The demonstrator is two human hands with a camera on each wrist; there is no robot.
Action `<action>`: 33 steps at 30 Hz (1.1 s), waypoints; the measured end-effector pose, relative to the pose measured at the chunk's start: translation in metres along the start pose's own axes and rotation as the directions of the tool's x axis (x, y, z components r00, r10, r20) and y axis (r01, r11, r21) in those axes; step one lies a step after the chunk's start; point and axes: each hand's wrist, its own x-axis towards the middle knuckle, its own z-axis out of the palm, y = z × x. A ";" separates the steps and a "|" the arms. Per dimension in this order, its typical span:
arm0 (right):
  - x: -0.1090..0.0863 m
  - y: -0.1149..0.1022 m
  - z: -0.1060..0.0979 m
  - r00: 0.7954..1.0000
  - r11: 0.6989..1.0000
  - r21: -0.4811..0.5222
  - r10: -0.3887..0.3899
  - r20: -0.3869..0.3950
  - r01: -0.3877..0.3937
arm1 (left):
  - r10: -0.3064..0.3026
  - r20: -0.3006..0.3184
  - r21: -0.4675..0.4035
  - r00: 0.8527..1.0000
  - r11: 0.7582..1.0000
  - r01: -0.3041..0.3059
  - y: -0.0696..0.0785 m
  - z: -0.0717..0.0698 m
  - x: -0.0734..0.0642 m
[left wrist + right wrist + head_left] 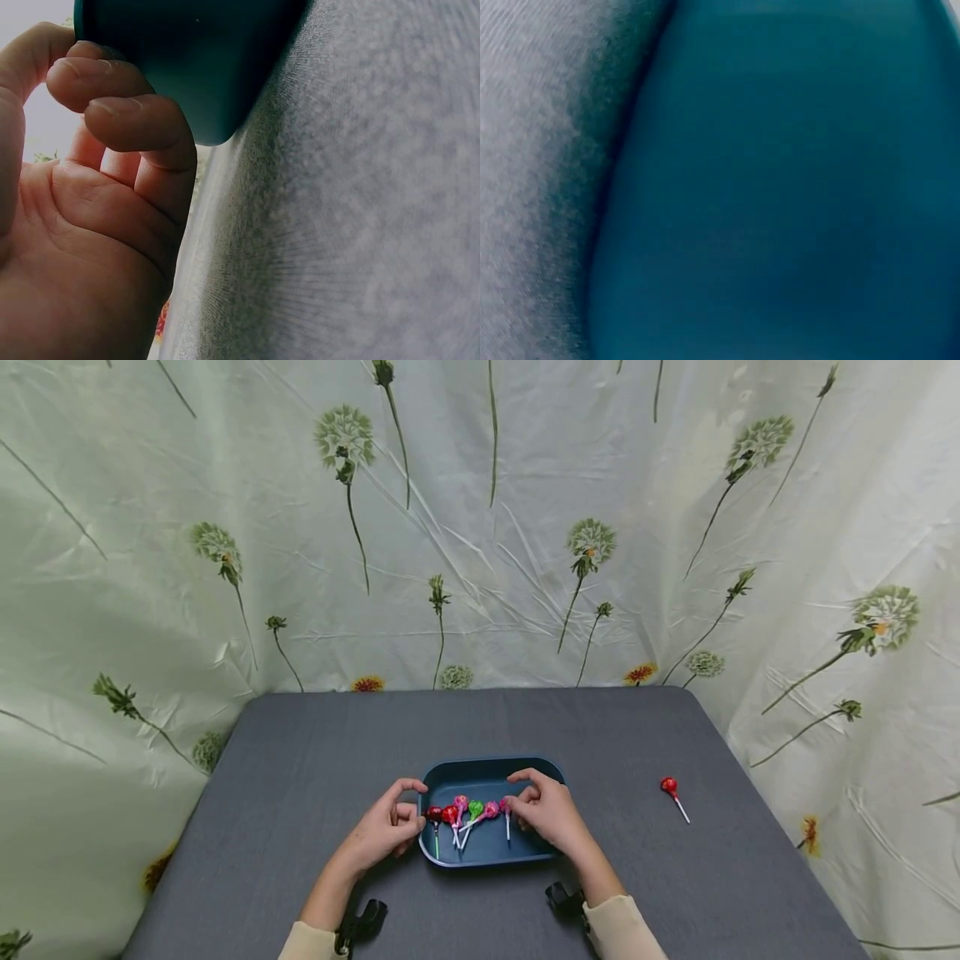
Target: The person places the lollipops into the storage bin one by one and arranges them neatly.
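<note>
A dark blue tray (491, 856) sits on the table in the head view. Several wrapped lollipops lie inside it in a row toward the left, among them a green lollipop (476, 809) and red lollipops (450, 815), with their sticks toward the near side. At the tray's left rim, my left hand (382, 831) grips the edge with curled fingers; the left wrist view shows these fingers against the outer wall. My right hand (550, 812) reaches over the tray's right part and pinches a pink lollipop (506, 807) by its head, its white stick pointing nearward. The right wrist view shows only the tray's wall.
A lone red lollipop (669, 786) lies on the grey table (345, 735), right of the tray. Behind and beside the table hangs a pale curtain (480, 552) printed with dandelions. Black wrist cameras sit below both hands, close to the tabletop.
</note>
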 end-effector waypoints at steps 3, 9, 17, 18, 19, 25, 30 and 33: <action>-0.003 -0.004 -0.008 1.000 0.996 0.089 -0.018 -0.006 0.018 | 0.000 0.000 -0.001 1.000 1.000 0.000 0.000 0.000 0.000; -0.008 -0.006 -0.040 0.988 0.974 0.186 -0.109 -0.106 0.127 | 0.003 0.008 -0.004 1.000 1.000 -0.003 -0.001 0.000 0.000; -0.010 0.020 -0.092 0.962 0.959 0.214 -0.137 -0.235 0.188 | 0.007 0.005 -0.002 1.000 1.000 -0.007 -0.001 0.000 0.000; -0.012 0.023 -0.097 0.961 0.961 0.209 -0.126 -0.246 0.179 | 0.005 0.005 -0.002 1.000 1.000 -0.005 -0.001 -0.001 0.000; -0.013 0.025 -0.102 0.959 0.962 0.211 -0.115 -0.258 0.172 | 0.004 0.006 -0.002 1.000 1.000 -0.004 -0.001 0.000 0.000; -0.019 0.040 -0.131 0.949 0.971 0.195 -0.071 -0.307 0.136 | 0.001 -0.001 -0.005 1.000 1.000 -0.001 -0.001 0.000 0.000; -0.025 0.056 -0.158 0.936 0.979 0.183 -0.024 -0.352 0.094 | -0.001 -0.001 -0.008 1.000 1.000 0.001 -0.001 0.000 -0.001; -0.028 0.069 -0.174 0.926 0.980 0.187 0.003 -0.377 0.073 | -0.001 0.000 -0.008 1.000 1.000 0.001 -0.001 0.000 -0.001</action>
